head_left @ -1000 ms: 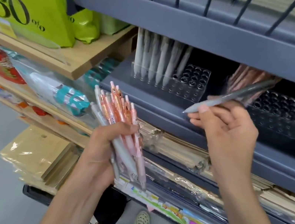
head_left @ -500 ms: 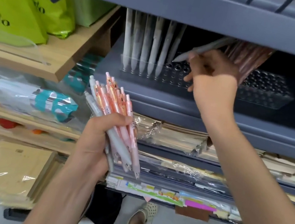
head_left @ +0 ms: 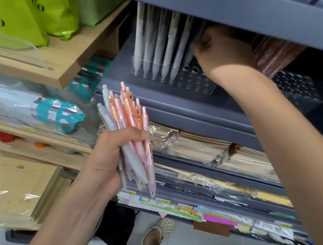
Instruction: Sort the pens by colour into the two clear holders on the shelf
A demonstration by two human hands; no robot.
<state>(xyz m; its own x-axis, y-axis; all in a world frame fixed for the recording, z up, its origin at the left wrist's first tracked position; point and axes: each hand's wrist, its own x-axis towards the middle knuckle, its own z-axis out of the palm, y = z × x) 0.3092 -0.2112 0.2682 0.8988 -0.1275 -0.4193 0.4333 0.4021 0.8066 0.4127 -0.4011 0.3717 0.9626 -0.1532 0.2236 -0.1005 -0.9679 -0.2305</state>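
While the upper shelf lip [head_left: 197,2] overhangs the pen row and hides the pen tops, green bags [head_left: 16,1] sit on the wooden shelf [head_left: 63,63] to your left, and wrapped notebooks [head_left: 215,152] fill the shelf below. A row of pale pens [head_left: 159,42] stands upright in the left holder [head_left: 197,84]; pink pens [head_left: 274,53] lean in the right holder [head_left: 298,91]. Your right hand [head_left: 221,51] reaches in between them, fingers curled and pinching a blurred grey pen [head_left: 190,52] whose tip is at the left holder's holes. Your left hand [head_left: 107,160] is lower, fingers wrapped round a bundle of pens [head_left: 128,112], pink and grey, tips down.
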